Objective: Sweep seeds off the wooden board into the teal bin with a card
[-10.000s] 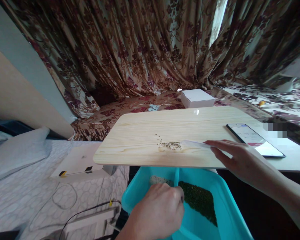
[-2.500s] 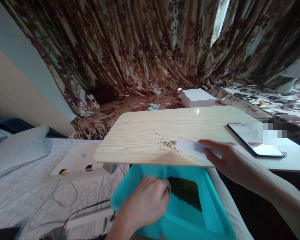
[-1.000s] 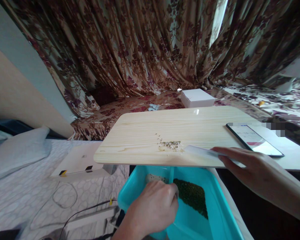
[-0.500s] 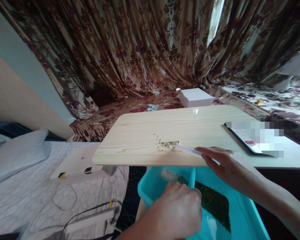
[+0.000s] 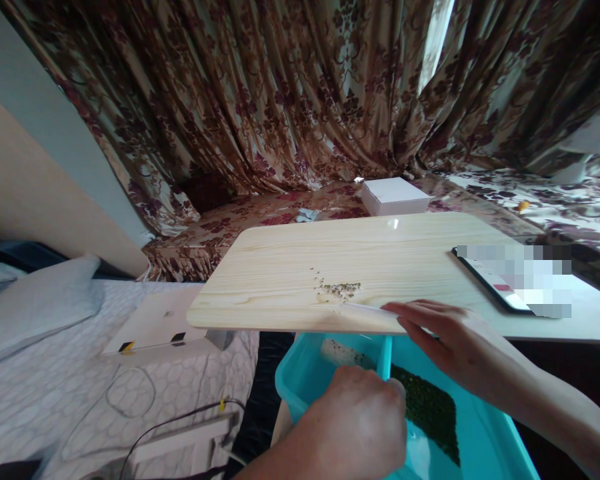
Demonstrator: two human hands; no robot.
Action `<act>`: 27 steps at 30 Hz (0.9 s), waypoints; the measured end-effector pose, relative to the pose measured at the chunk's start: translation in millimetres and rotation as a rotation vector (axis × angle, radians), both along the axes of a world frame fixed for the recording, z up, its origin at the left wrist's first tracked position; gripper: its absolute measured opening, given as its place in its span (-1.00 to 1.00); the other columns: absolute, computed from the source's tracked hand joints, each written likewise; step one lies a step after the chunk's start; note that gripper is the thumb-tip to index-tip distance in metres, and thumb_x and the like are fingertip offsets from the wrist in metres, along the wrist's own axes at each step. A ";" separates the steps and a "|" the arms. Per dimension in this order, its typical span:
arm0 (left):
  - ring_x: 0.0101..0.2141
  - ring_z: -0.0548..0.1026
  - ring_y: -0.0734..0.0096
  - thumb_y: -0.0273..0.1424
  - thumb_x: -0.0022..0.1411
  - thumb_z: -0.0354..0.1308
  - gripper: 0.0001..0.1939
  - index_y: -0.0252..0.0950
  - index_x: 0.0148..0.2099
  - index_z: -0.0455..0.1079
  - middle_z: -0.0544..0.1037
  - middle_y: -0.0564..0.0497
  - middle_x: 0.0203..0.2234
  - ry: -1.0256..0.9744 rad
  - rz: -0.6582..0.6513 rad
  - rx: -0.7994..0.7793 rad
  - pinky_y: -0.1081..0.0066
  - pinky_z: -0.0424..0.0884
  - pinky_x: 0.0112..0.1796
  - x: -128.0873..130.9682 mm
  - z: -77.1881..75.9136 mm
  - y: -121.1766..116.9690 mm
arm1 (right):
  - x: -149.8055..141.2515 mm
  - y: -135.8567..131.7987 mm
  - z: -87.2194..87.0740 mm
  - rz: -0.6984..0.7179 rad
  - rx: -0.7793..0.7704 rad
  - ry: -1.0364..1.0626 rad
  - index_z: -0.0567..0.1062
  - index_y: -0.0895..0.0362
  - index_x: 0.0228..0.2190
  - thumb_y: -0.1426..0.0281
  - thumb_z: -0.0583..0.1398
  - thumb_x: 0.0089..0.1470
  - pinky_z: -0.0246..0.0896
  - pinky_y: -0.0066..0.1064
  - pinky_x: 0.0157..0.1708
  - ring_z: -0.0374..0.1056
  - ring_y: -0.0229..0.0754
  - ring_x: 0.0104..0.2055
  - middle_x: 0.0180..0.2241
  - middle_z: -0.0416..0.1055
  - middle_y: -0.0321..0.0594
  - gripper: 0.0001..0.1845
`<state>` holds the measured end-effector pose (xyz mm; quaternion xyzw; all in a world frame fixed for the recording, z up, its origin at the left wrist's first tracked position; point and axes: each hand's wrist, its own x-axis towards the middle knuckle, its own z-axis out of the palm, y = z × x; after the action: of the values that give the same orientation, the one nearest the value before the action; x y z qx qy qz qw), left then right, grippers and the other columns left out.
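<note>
My right hand (image 5: 437, 327) is closed on a thin white strip (image 5: 370, 310). The strip's far end lies low on the pale wooden tabletop (image 5: 280, 253), just short of a small scatter of green and brown grains (image 5: 343, 290). Below the table edge is a turquoise divided bin (image 5: 285, 380). My left hand (image 5: 357, 420) is closed over the bin's middle divider, and its fingertips are hidden. Pale grains with dark specks (image 5: 337, 352) lie in the left compartment. The right compartment holds a dark green layer of grains (image 5: 427, 407).
A tablet (image 5: 500, 287) with a partly blurred screen lies on the table's right side. Behind the table stands a white box (image 5: 395, 193). A bed (image 5: 45, 373) with a white case (image 5: 155, 323) and cables is to the left.
My right hand has drawn the white strip nearer to me and slightly left, away from the grains. My left hand stays at the divider.
</note>
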<state>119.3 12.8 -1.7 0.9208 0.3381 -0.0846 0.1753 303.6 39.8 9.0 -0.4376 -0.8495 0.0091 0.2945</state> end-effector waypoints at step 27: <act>-0.18 0.51 0.10 -0.44 0.31 -0.16 -0.65 -0.26 -0.12 0.47 0.58 -0.11 -0.27 -0.112 0.311 -0.124 0.19 0.36 -0.13 -52.2 -5.9 -2.7 | 24.0 45.9 -5.3 -0.092 0.082 -0.008 0.61 0.07 -0.18 0.42 0.06 0.20 0.47 -0.34 -0.33 0.57 -0.10 -0.31 -0.27 0.64 -0.16 -0.67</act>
<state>67.0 10.1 -7.7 0.8482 0.4602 -0.0259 0.2610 327.6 85.7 3.8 -0.4639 -0.8292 -0.0411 0.3090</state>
